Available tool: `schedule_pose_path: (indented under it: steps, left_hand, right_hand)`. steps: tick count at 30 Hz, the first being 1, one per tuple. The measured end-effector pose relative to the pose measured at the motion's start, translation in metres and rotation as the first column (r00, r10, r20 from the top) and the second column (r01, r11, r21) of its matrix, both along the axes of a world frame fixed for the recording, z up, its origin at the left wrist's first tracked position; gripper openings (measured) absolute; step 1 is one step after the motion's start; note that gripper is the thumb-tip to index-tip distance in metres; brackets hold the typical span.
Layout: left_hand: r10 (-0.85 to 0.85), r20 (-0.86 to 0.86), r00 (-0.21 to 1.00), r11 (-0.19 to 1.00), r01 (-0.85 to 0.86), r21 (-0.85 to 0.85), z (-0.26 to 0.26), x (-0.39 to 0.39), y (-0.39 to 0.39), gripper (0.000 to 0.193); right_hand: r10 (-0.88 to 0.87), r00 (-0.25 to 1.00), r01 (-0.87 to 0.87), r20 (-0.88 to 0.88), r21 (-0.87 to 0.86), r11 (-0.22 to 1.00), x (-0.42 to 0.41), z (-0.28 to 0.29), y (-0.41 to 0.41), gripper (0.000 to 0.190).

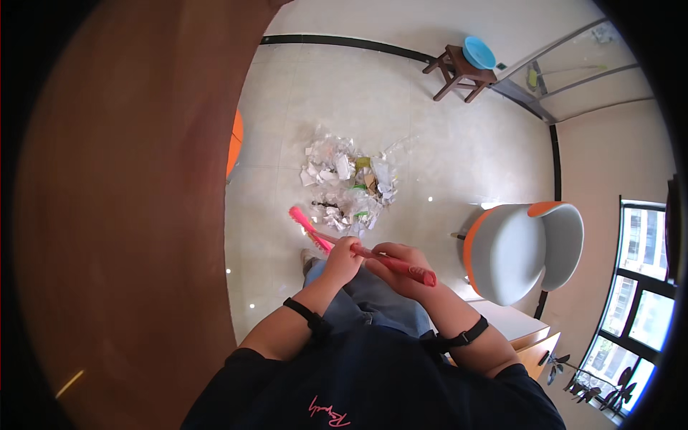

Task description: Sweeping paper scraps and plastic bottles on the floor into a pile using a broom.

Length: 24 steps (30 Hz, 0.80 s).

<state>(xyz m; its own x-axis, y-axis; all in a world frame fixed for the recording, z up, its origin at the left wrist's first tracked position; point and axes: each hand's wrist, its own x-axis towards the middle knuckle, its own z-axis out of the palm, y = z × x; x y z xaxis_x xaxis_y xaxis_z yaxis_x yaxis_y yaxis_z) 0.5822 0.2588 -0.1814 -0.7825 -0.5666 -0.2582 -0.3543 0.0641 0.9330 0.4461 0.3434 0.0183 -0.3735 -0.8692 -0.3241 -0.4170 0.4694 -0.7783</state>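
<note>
My left hand (344,260) is closed round the pink-red handle of a broom (336,242), near the broom's head. My right hand (406,269) holds the same handle further along, with the thumb and fingers on either side of it. The handle's thick end lies above my right wrist. The pink bristled head slants to the left of my hands, near my shoe. Beyond the broom, on the tiled floor, lies a loose heap of litter (349,183): clear plastic film, torn white paper, brown scraps and green pieces.
A large brown surface (129,215) fills the left side, with part of an orange object (235,142) behind its edge. At right stand a grey and orange chair (510,255) and a wooden cabinet (529,344). A blue basin (479,52) rests on a wooden stool (457,75) by the wall.
</note>
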Motion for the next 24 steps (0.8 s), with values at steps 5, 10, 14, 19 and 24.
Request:
schedule_pose_path:
  steps: [5, 10, 14, 19, 24]
  left_hand:
    - [0.041, 0.153, 0.987, 0.997, -0.031, -0.063, 0.003, -0.005, -0.014, 0.024]
    - [0.027, 0.164, 0.986, 1.000, -0.027, -0.005, -0.015, -0.008, -0.020, 0.018]
    - [0.063, 0.173, 0.983, 0.996, -0.051, -0.072, -0.022, -0.049, -0.013, 0.019]
    - [0.605, -0.075, 0.793, 0.545, -0.343, 0.765, -0.149, -0.082, 0.007, 0.018]
    - [0.369, -0.015, 0.929, 0.809, -0.313, 0.498, -0.099, -0.172, 0.014, 0.018]
  right_hand:
    - [-0.076, 0.992, 0.069, 0.098, 0.074, 0.995, 0.003, -0.006, -0.014, 0.032]
    - [0.128, 0.989, -0.141, 0.073, 0.209, 0.968, -0.014, -0.044, -0.033, 0.037]
    - [0.002, 0.987, -0.041, 0.159, 0.248, 0.968, -0.051, -0.072, -0.040, 0.033]
    - [0.220, 0.962, -0.229, 0.162, 0.041, 0.973, -0.098, -0.080, -0.053, 0.026]
    - [0.157, 0.957, -0.126, 0.243, -0.141, 0.982, -0.184, -0.102, -0.018, 0.021]
